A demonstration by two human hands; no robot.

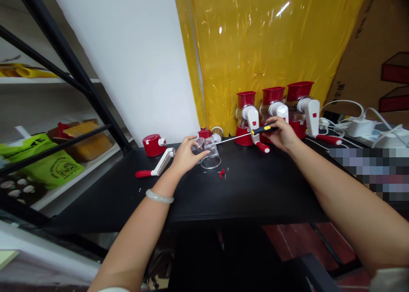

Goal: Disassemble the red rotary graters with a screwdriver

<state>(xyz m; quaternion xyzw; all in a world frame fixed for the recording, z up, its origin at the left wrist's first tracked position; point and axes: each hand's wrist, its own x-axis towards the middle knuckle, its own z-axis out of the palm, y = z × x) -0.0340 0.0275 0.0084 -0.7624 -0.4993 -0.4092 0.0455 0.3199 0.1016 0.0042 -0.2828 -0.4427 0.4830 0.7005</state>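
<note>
My left hand (188, 155), with a pale bangle on the wrist, grips a clear plastic housing (211, 155) that has a round rim on the black table (249, 194). In my right hand (279, 134) is a screwdriver (262, 130) with a black and yellow handle; its long shaft points left, its tip at the housing. Just in front of the housing lie a small red part (221, 173) and a few tiny screws. Behind it are a metal-and-white drum (217, 134) and a red part (204, 133).
Left of my hand sit a red base (152, 145) and a white crank with red handle (162, 163). Three assembled red-and-white grinders (246, 117) stand at the back right. White cables and adapters (361, 125) lie far right; a shelf (86, 168) is at left.
</note>
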